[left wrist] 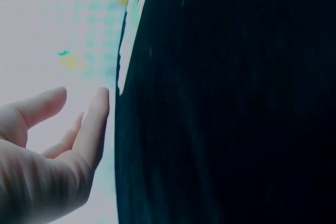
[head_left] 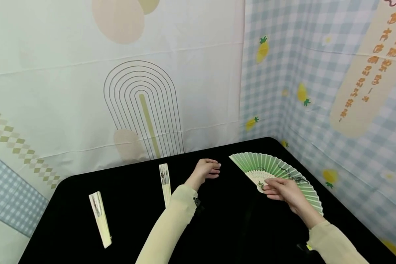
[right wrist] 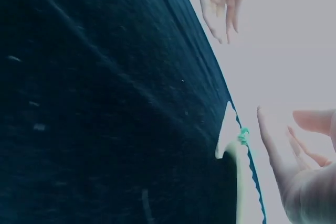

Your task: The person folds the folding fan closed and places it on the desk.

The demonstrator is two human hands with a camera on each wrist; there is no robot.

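Observation:
A green folding fan [head_left: 267, 165] lies spread on the black table, its pale ribs meeting towards the near left and dark branches painted on its leaf. Over its ribs hovers my right hand [head_left: 285, 192], hiding part of the fan; the right wrist view shows its thumb and fingers [right wrist: 270, 140] apart, beside the fan's edge [right wrist: 228, 129]. To the left of the fan, my left hand [head_left: 204, 171] is held above the table with fingers loosely bent and nothing in them. In the left wrist view its thumb and fingers [left wrist: 93, 124] stand apart, with the fan's edge [left wrist: 131, 40] beyond.
Two folded fans lie on the black table [head_left: 217, 227]: one at the left [head_left: 100, 220], another [head_left: 165, 183] behind my left forearm, its lower end hidden by the sleeve. Behind the table hangs a patterned white cloth [head_left: 204, 84]; a checked cloth [head_left: 283, 66] borders the right side.

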